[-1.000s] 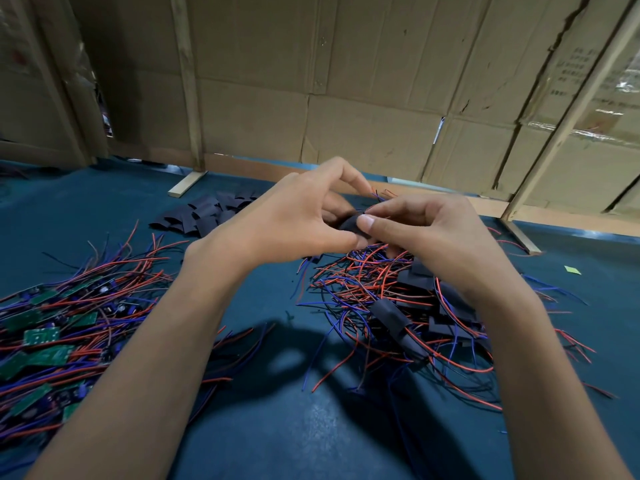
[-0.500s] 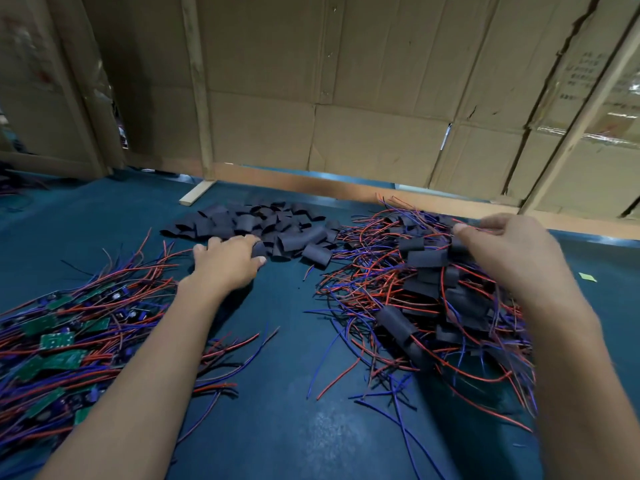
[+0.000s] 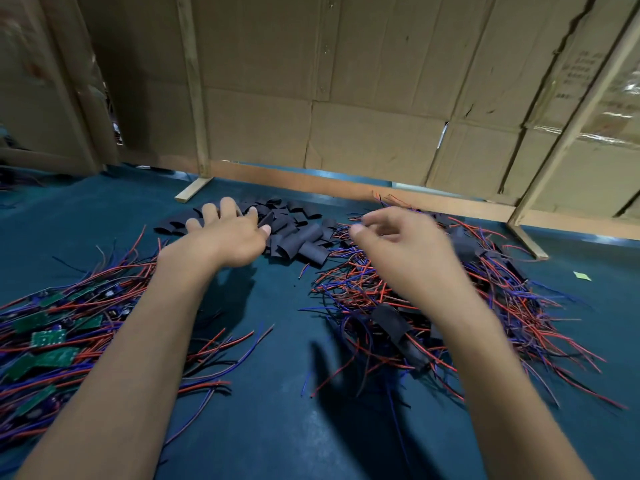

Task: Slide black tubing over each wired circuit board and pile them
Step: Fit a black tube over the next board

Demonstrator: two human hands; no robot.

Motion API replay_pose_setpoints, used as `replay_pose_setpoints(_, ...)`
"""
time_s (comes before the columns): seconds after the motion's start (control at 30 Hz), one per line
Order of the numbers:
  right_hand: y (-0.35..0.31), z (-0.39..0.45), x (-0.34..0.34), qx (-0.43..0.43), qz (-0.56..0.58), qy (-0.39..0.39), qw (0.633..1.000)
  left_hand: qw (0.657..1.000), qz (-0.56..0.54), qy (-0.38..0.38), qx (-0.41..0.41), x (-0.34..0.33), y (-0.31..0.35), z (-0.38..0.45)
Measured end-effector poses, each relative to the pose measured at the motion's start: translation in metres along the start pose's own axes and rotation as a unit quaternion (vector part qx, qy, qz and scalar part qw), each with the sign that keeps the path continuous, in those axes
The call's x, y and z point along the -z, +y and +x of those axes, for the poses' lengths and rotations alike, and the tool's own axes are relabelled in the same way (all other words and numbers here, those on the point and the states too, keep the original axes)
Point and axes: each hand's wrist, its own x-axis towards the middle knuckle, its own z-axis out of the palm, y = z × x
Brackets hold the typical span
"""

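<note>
Since the earlier frame, the left hand (image 3: 227, 237) has reached further onto the heap of black tubes (image 3: 294, 233) and now pinches one between thumb and forefinger, while the right hand (image 3: 398, 249) has let go and lifted off the finished pile (image 3: 433, 306). It hovers right of the tubes, fingers loosely curled, empty. Bare green boards (image 3: 48, 337) lie left of the tubes, on the blue table (image 3: 277, 427).

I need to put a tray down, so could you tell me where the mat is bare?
Bare teal mat runs between the forearms, bordered left by the unsleeved board pile and right by the sleeved pile. Farther back is crowded: tubing pieces under the left hand.
</note>
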Motion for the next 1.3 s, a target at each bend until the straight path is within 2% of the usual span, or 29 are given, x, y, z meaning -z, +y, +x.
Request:
replay_pose_setpoints(0.1,-0.010,-0.008,-0.031,0.009,0.082,-0.073,0.994,0.999,-0.019,-0.032,0.008,0.008,0.005,-0.008)
replay_pose_setpoints(0.23,-0.009,-0.008,-0.044,-0.050,0.175,-0.127,0.975,0.998,-0.044,-0.052,0.012,0.014,0.010,-0.015)
replay_pose_setpoints(0.33,0.001,-0.005,-0.045,-0.107,0.189,-0.154,0.964,0.992,-0.086,-0.089,-0.019,0.022,0.012,-0.021)
replay_pose_setpoints(0.4,0.003,-0.006,-0.049,-0.148,0.237,-0.169,0.945,0.985,-0.116,-0.115,-0.052,0.027,0.017,-0.028)
replay_pose_setpoints(0.47,0.004,-0.005,-0.053,-0.163,0.262,-0.164,0.937,0.965,-0.204,-0.134,-0.101,0.032,0.025,-0.037)
replay_pose_setpoints(0.53,0.004,-0.004,-0.053,-0.163,0.290,-0.168,0.928,0.943,-0.244,-0.168,-0.150,0.033,0.040,-0.050)
replay_pose_setpoints(0.57,0.003,-0.004,-0.052,-0.171,0.332,-0.190,0.908,0.939,-0.240,-0.181,-0.166,0.033,0.049,-0.056)
replay_pose_setpoints(0.63,0.002,-0.007,-0.046,-0.181,0.429,-0.260,0.846,0.941,-0.205,-0.193,-0.185,0.029,0.066,-0.065)
replay_pose_setpoints(0.7,0.004,-0.006,-0.037,-0.192,0.473,-0.296,0.807,0.956,-0.127,-0.175,-0.200,0.030,0.079,-0.076)
replay_pose_setpoints(0.77,0.007,-0.002,-0.027,-0.206,0.492,-0.296,0.792,0.963,-0.081,-0.137,-0.216,0.031,0.084,-0.082)
replay_pose_setpoints(0.87,0.009,0.004,-0.011,-0.204,0.489,-0.294,0.796,0.957,-0.087,-0.109,-0.254,0.036,0.082,-0.088)
replay_pose_setpoints(0.97,0.014,0.008,0.002,-0.216,0.503,-0.234,0.803,0.941,-0.133,-0.148,-0.274,0.049,0.061,-0.085)
replay_pose_setpoints(1.03,0.017,0.010,0.012,-0.218,0.535,-0.192,0.794,0.937,-0.145,-0.182,-0.259,0.054,0.039,-0.077)
replay_pose_setpoints(1.13,0.022,0.013,0.025,-0.213,0.570,-0.142,0.781,0.955,-0.090,-0.257,-0.120,0.042,0.008,-0.058)
replay_pose_setpoints(1.2,0.026,0.014,0.031,-0.204,0.577,-0.120,0.782,0.950,-0.036,-0.308,-0.048,0.022,-0.001,-0.047)
replay_pose_setpoints(1.3,0.026,0.015,0.036,-0.191,0.586,-0.105,0.780,0.938,-0.002,-0.345,-0.022,-0.006,0.002,-0.032)
